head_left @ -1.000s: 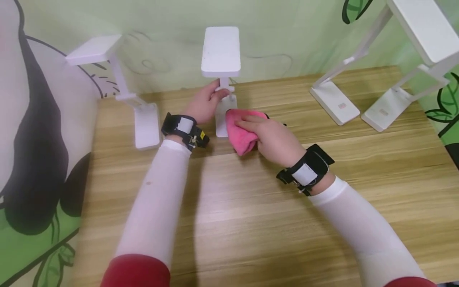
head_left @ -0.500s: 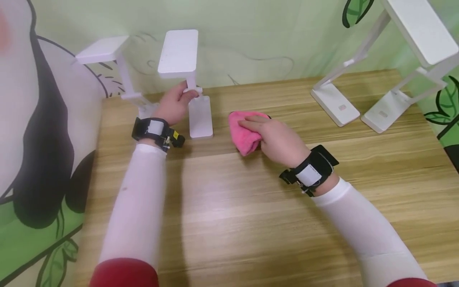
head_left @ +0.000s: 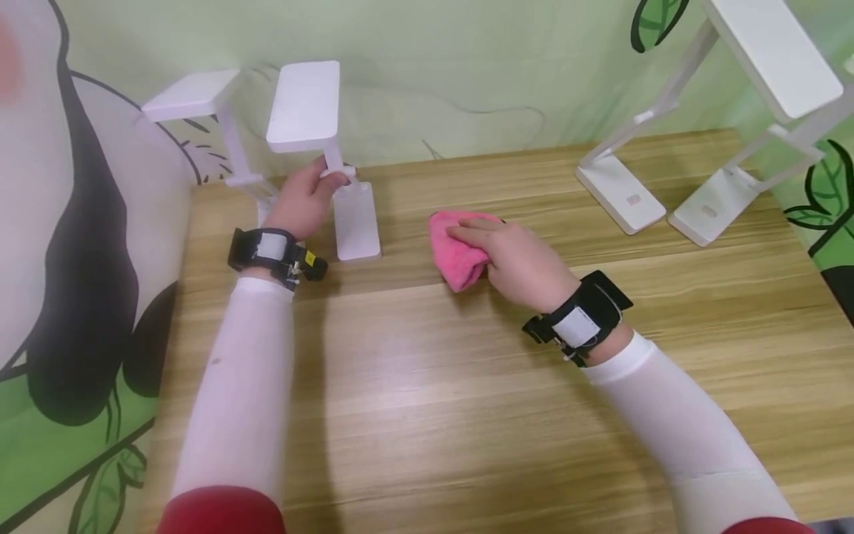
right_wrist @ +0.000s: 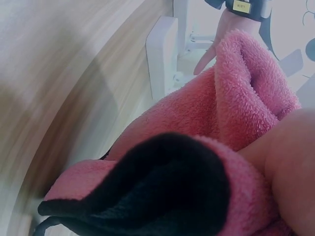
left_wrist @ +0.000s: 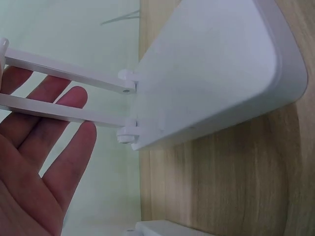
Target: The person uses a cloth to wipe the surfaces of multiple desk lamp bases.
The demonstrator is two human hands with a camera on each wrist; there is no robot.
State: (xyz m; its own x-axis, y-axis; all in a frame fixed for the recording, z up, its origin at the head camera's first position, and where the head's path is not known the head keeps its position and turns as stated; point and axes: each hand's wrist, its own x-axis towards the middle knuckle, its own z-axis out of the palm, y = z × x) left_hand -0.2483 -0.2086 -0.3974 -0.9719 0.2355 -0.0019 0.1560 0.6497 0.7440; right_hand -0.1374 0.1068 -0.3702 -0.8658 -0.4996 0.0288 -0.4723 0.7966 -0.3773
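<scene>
In the head view my left hand (head_left: 303, 204) grips the folding arm of a white desk lamp (head_left: 356, 222) just above its base. Seen from the left wrist, the fingers (left_wrist: 71, 160) curl around the two thin bars of that arm, and the lamp's base (left_wrist: 206, 64) stands on the wood. A folded pink cloth (head_left: 457, 252) with black edging is held in my right hand (head_left: 530, 267), a short way right of the lamp and apart from it. From the right wrist, the plush cloth (right_wrist: 192, 113) covers most of the right hand's fingers.
Another white desk lamp (head_left: 193, 93) stands at the far left, its base mostly hidden behind the left hand. Two more lamps (head_left: 620, 193) (head_left: 714, 208) stand at the back right. A painted wall runs along the back of the wooden table (head_left: 427, 408).
My left hand has moved the lamp leftward, away from the pink cloth and close to the far-left lamp. The right hand and cloth have hardly moved.
</scene>
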